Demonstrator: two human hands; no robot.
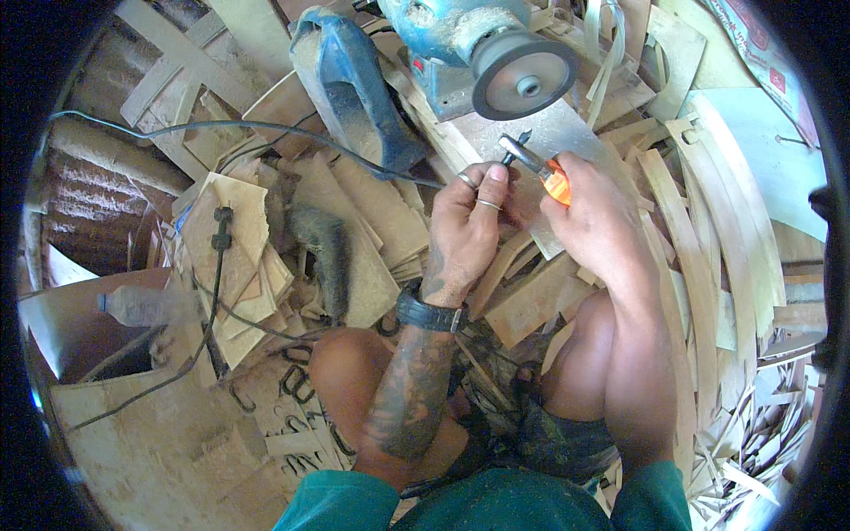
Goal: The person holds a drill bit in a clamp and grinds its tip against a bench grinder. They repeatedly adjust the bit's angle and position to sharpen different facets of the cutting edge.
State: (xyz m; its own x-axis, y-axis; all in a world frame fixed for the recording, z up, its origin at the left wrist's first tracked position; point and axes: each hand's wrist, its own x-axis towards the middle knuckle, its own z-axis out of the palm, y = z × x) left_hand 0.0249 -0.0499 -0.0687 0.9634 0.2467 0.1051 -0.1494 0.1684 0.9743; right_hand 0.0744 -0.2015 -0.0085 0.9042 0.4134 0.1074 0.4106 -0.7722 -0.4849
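My right hand [595, 199] is closed around the orange handles of a pair of pliers [531, 159], whose silver jaws point up and to the left. My left hand [471, 217], with rings and a black wristwatch, pinches a small dark piece [508, 160] at the jaws. Its dark tip shows just beyond the pliers, but I cannot make out what kind of thing it is. Just above both hands stands a dusty blue bench grinder [460, 35] with a round grey disc [527, 78]. A metal plate [553, 133] lies below the disc.
A blue dusty machine part [341, 97] stands left of the grinder. Black cables [212, 301] cross the left side. Thin wooden sheets [235, 221] are stacked there, near a clear plastic bottle [146, 305]. Long curved wood strips [708, 203] lean at the right.
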